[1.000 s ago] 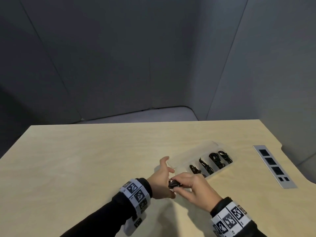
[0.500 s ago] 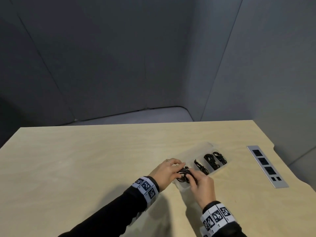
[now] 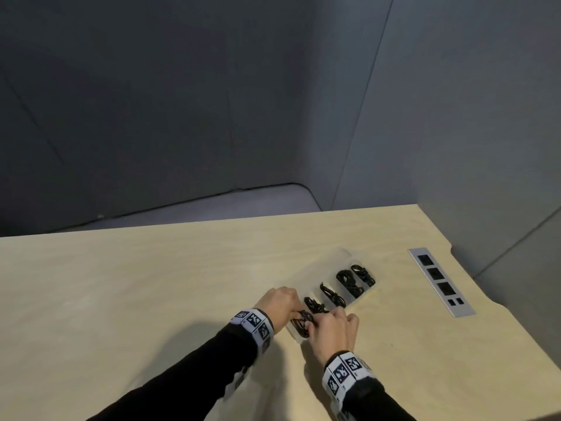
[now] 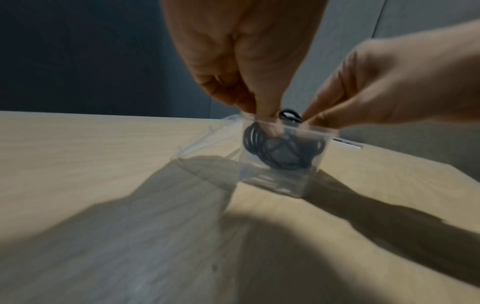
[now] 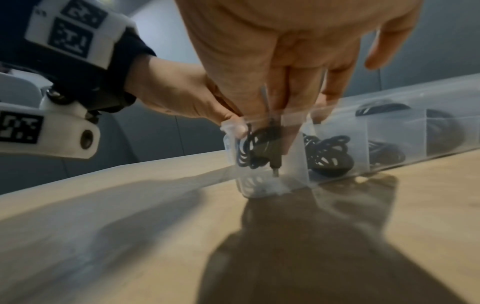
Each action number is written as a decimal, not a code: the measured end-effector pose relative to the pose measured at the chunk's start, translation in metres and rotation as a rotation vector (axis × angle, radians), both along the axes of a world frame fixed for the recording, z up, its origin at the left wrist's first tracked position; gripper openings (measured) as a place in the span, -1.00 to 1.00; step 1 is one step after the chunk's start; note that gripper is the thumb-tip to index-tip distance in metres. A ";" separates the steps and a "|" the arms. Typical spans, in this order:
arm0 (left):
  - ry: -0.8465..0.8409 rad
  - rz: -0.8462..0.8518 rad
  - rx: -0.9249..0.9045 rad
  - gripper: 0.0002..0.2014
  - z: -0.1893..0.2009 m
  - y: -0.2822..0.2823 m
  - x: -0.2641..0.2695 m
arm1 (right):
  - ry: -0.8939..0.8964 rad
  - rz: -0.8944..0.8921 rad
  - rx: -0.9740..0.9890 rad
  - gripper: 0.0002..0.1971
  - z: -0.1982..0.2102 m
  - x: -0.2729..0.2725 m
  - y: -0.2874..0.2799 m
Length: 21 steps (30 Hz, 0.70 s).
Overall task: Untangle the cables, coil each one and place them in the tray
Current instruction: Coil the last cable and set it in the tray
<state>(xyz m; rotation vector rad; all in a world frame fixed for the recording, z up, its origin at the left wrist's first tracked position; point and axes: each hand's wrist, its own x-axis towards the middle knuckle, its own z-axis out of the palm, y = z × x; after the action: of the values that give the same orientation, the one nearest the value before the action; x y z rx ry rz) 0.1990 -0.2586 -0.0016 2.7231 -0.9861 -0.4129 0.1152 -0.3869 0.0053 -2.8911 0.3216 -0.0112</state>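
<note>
The pale wooden table (image 3: 151,284) spreads wide in front of me, with grey partition walls (image 3: 182,101) behind it. Set flush into the table at the far right is a grey metal socket strip (image 3: 440,282) with dark square openings.

The long clear plastic tray (image 3: 340,256), divided into compartments, lies slantwise right of centre, its near end between my hands and its other end running away to the far right. Four coiled black cables (image 3: 349,282) already sit in its farther compartments, one to each, side by side.

My left hand (image 3: 280,305) is at the near left end of the tray, and my right hand (image 3: 332,332) is just beside it on the near side. Both wear black sleeves and white wristbands printed with black square markers (image 3: 253,322).

Between them, inside the nearest compartment, is the last coiled black cable (image 5: 255,144), with its plug pointing down towards the tray floor. The thumb and fingertips (image 4: 270,115) of my left hand are curled down over the rim and pinch the coil from the left. My right hand's first fingers (image 5: 283,96) reach straight down into the same compartment and grip the coil from the other side, while its outer fingers stay loosely spread above the tray.
</note>
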 end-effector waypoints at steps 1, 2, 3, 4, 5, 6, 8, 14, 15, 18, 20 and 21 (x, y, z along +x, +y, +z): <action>-0.040 -0.039 0.027 -0.68 0.000 0.003 -0.002 | -0.001 0.011 -0.009 -0.80 -0.001 0.001 0.000; -0.089 -0.077 0.040 -0.67 0.000 0.006 -0.005 | -0.015 0.019 -0.001 -0.77 -0.004 0.003 -0.002; -0.122 -0.100 0.032 -0.64 0.000 0.009 -0.009 | -0.026 0.021 0.029 -0.75 -0.006 0.004 -0.003; -0.142 -0.106 0.007 -0.61 0.000 0.013 -0.011 | -0.033 0.023 0.054 -0.70 -0.007 0.005 -0.004; -0.147 -0.103 -0.017 -0.60 0.000 0.015 -0.012 | -0.033 0.029 0.087 -0.65 -0.009 0.005 -0.003; -0.146 -0.100 -0.017 -0.60 -0.001 0.018 -0.013 | -0.021 0.041 0.101 -0.68 -0.009 0.006 -0.002; -0.161 -0.125 0.085 -0.62 0.000 0.020 -0.018 | -0.014 0.059 0.046 -0.86 -0.009 0.006 0.001; -0.302 -0.215 0.219 -0.61 0.008 0.032 -0.032 | -0.029 0.276 -0.186 -0.90 -0.011 -0.010 0.009; -0.294 -0.205 0.224 -0.64 0.009 0.035 -0.033 | -0.017 0.319 -0.207 -0.89 -0.010 -0.012 0.010; -0.248 -0.185 0.213 -0.70 0.006 0.035 -0.038 | 0.082 0.336 -0.241 -0.81 -0.011 -0.013 0.009; -0.202 -0.126 0.238 -0.72 -0.001 0.034 -0.045 | 0.187 0.309 -0.259 -0.75 -0.002 -0.005 0.011; -0.196 -0.086 0.262 -0.74 -0.002 0.033 -0.048 | 0.248 0.292 -0.248 -0.71 0.003 0.001 0.013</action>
<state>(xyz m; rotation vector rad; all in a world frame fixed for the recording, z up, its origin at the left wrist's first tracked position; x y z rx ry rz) 0.1514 -0.2256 -0.0040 3.0104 -1.1785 -0.3132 0.1160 -0.3734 0.0083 -3.1603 -0.0700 0.3858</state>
